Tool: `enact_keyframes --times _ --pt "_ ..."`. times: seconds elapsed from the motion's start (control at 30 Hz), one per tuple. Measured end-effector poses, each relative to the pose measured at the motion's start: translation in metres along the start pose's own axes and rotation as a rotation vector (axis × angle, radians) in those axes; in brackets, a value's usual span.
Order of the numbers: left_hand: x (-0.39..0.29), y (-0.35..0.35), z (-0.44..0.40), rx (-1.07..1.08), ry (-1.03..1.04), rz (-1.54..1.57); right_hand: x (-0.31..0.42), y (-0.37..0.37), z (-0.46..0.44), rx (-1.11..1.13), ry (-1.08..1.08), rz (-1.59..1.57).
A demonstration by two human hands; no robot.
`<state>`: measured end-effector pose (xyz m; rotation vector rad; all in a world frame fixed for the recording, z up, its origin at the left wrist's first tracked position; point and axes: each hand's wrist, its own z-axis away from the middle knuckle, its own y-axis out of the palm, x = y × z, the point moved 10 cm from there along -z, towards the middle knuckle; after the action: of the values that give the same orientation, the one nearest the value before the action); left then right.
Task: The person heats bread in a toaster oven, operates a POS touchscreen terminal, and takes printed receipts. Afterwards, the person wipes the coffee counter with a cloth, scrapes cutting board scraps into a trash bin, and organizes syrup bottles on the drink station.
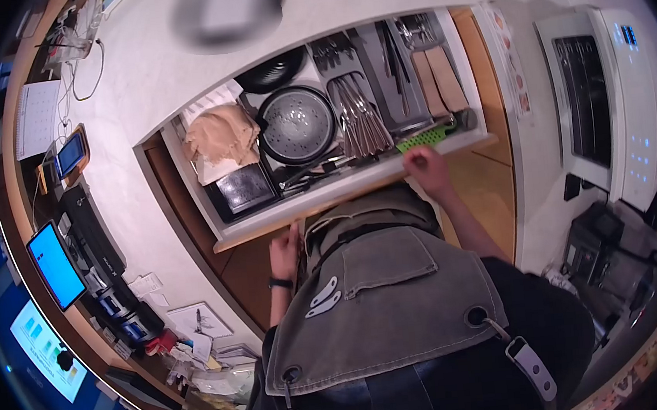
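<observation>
An open drawer (334, 179) lies in front of me. My left hand (285, 254) is at the drawer front's lower left edge, with its fingers bent against that edge; whether they grip it is hard to tell. At the drawer's right front, my right hand (426, 171) is curled over the front edge, near a green perforated tool (421, 139). Inside are a dark round pan (297, 125), a tan cloth (221, 135), a black rectangular tin (243, 190), rows of silver cutlery (360, 120) and a grey tray (384, 83).
A white oven (624, 101) stands at the right. On the left side are a blue-lit tablet (57, 264), a phone (70, 154), cables and papers. A blurred round object (226, 15) is on the white counter (138, 81) behind the drawer.
</observation>
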<state>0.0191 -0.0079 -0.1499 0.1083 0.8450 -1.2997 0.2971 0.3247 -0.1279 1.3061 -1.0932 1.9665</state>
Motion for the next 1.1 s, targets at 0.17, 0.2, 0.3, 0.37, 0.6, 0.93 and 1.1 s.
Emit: enact_keyframes --times 0.17,0.2,0.3,0.37,0.6,0.93,1.1 --pt "-0.085 -0.019 -0.013 0.101 0.164 -0.156 -0.033 0.015 -0.108 0.169 0.054 0.524" --pt "-0.099 -0.027 -0.012 0.084 0.19 -0.147 -0.051 0.014 -0.127 0.183 -0.08 0.697" --pt "-0.111 -0.046 -0.01 0.04 0.245 -0.199 -0.049 -0.048 -0.165 0.019 0.056 0.86" --pt "-0.109 -0.057 -0.008 -0.02 0.276 -0.245 -0.058 -0.102 -0.176 -0.218 0.138 0.836" --pt "-0.09 -0.033 -0.004 0.022 0.188 -0.161 -0.124 -0.111 -0.17 -0.104 0.365 0.872" --pt "-0.095 -0.015 -0.005 0.047 0.259 -0.125 -0.108 -0.101 -0.152 -0.191 0.368 0.838" --pt "-0.096 -0.025 -0.009 0.026 0.217 -0.186 -0.122 -0.103 -0.146 -0.268 0.367 0.715"
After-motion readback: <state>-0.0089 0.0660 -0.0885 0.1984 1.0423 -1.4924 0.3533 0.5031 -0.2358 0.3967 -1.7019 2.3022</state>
